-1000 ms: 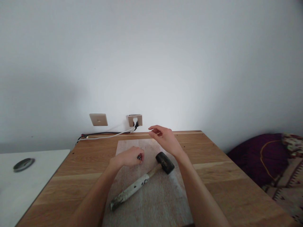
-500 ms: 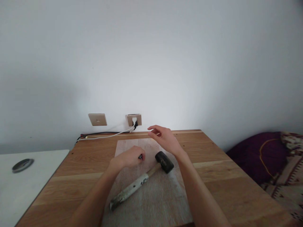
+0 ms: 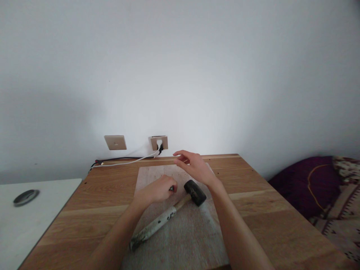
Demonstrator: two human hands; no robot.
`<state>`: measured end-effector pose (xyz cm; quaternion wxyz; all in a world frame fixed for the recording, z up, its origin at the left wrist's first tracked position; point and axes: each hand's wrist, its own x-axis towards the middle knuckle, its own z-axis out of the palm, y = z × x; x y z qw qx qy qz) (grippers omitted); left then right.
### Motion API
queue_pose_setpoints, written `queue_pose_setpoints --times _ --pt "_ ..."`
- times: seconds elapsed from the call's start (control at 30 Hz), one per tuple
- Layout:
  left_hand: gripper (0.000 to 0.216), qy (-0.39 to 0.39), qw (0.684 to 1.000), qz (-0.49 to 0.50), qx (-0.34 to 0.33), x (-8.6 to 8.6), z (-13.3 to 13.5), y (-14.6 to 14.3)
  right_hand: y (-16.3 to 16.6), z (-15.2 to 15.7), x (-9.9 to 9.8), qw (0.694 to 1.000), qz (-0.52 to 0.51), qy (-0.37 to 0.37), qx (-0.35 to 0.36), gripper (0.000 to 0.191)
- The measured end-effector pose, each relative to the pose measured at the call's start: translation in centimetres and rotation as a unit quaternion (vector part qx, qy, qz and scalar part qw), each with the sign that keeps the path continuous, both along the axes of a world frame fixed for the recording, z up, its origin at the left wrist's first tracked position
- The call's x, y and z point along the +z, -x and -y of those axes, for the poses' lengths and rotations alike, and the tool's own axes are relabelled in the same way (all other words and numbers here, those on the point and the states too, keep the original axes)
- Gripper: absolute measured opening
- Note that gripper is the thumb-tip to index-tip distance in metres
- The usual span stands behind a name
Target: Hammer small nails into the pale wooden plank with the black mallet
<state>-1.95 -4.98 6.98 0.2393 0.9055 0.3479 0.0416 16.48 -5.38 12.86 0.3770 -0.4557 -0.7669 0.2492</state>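
Note:
My left hand (image 3: 160,189) is curled closed above the pale wooden board (image 3: 194,232). Small dark, shiny pieces (image 3: 171,188) peek out from its fist; they are too small to name. Over the board's far right part, my right hand (image 3: 194,165) hovers with thumb and fingers apart, and I see nothing in it. A mallet with a black head (image 3: 195,192) lies slantwise on the board between my forearms. Its worn, white-painted handle (image 3: 157,225) points toward the near left. Tiny dark specks dot the board's far end, partly behind my hands.
The board rests on a brown wooden table (image 3: 267,213) against a white wall. White and black cables (image 3: 126,161) run along the back edge to a wall socket (image 3: 159,143). At left, a white surface (image 3: 36,228) bears a dark round object (image 3: 26,197). Purple fabric (image 3: 300,183) lies at right.
My left hand has moved slightly to the right, still closed. My right hand has shifted a little left. The mallet has stayed in place.

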Motion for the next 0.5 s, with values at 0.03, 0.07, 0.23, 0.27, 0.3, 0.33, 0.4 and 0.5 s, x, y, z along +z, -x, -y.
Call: queue_pose_setpoints --times 0.03,0.07,0.23,0.27,0.3,0.33,0.4,0.5 --pt "0.024 -0.002 1.0 -0.001 -0.001 -0.04 0.04 -0.01 0.0 0.04 0.03 1.0 0.001 0.001 0.003 0.023" --pt "0.024 -0.005 1.0 0.0 0.0 -0.06 0.08 -0.01 0.01 0.08 0.06 1.0 0.002 0.001 0.006 0.024" --pt "0.025 -0.021 1.0 0.013 0.012 0.0 0.2 -0.03 0.06 0.19 0.13 1.0 0.005 0.004 0.016 0.024" --pt "0.025 -0.022 1.0 0.015 0.011 -0.01 0.19 -0.05 0.07 0.19 0.13 1.0 0.005 0.005 0.017 0.024" --pt "0.025 -0.023 1.0 0.017 0.008 -0.06 0.17 -0.06 0.07 0.2 0.13 1.0 0.006 0.006 0.018 0.024" --pt "0.025 -0.024 1.0 0.019 0.007 -0.12 0.14 -0.08 0.07 0.2 0.12 1.0 0.006 0.007 0.018 0.024" --pt "0.024 -0.025 0.999 0.02 0.008 -0.26 0.09 -0.08 0.08 0.21 0.09 1.0 0.006 0.009 0.021 0.025" --pt "0.024 -0.028 0.999 0.016 0.012 -0.34 0.09 -0.06 0.1 0.21 0.04 1.0 0.005 0.012 0.025 0.025"
